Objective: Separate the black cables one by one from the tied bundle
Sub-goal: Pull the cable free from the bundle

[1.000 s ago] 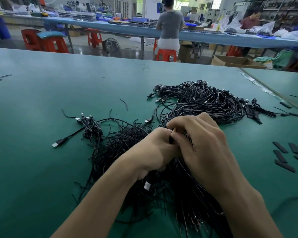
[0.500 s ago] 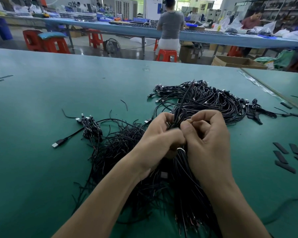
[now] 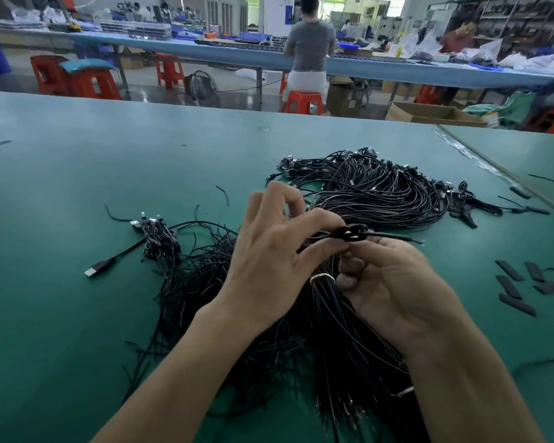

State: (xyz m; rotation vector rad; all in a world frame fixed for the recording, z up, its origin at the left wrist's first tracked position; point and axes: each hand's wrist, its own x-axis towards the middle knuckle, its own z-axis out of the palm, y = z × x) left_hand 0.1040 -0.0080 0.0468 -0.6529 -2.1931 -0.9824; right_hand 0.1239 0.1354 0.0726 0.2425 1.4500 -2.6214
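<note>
A tied bundle of black cables (image 3: pixel 330 318) lies on the green table, bound by a pale band (image 3: pixel 322 277) near its top. My left hand (image 3: pixel 269 251) pinches the bundle's upper end with thumb and forefinger, just left of a black knotted tie (image 3: pixel 352 234). My right hand (image 3: pixel 394 289) curls its fingers round the same cables just below the knot, palm turned up. Loose black cables (image 3: pixel 186 282) spread to the left of the bundle.
A second heap of black cables with plugs (image 3: pixel 381 190) lies behind my hands. A small cluster of USB plugs (image 3: pixel 155 233) sits at the left. Flat black strips (image 3: pixel 518 286) lie at the right. A person on a red stool (image 3: pixel 303 102) works beyond the table.
My hands have drawn apart and the right one has turned palm up. The black knotted tie has come into view between them, and the pale band shows below.
</note>
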